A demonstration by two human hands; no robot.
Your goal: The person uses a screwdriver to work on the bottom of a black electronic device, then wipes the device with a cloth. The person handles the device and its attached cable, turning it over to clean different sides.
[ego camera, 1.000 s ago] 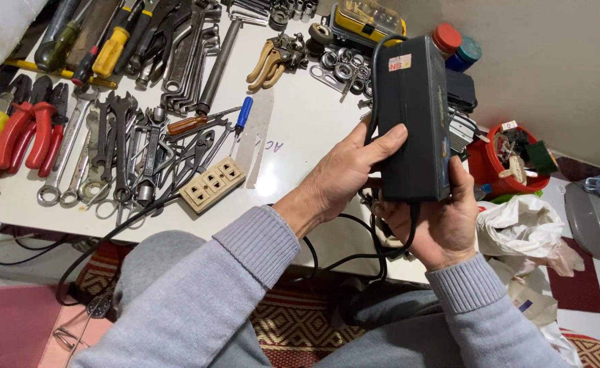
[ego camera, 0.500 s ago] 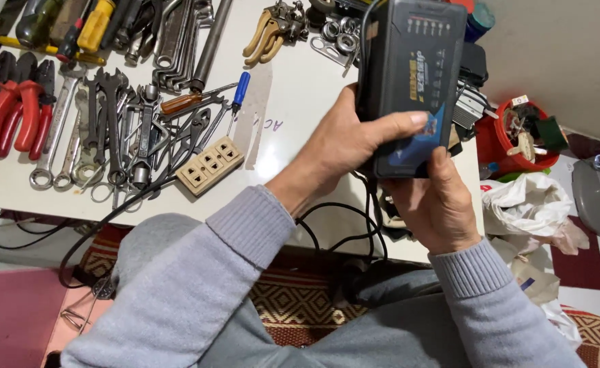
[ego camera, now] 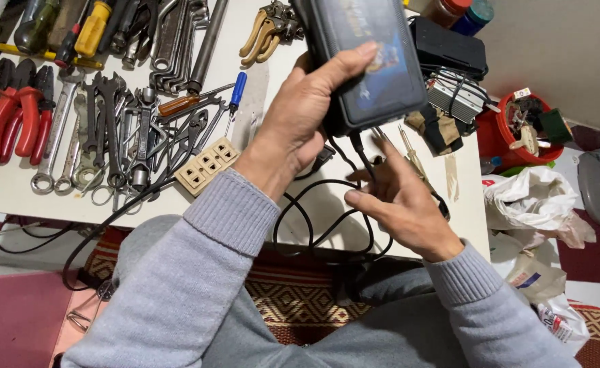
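A black box-shaped device (ego camera: 371,58) is gripped in the left hand (ego camera: 307,116), fingers closed round its edge, held above the tabletop (ego camera: 327,211). The right hand (ego camera: 399,201) is half open, fingers loose around the black cable (ego camera: 313,218) below the device, nothing clamped. The cable could be snagged on the beige socket strip (ego camera: 208,165) or wrenches (ego camera: 113,129), likely dragging them off.
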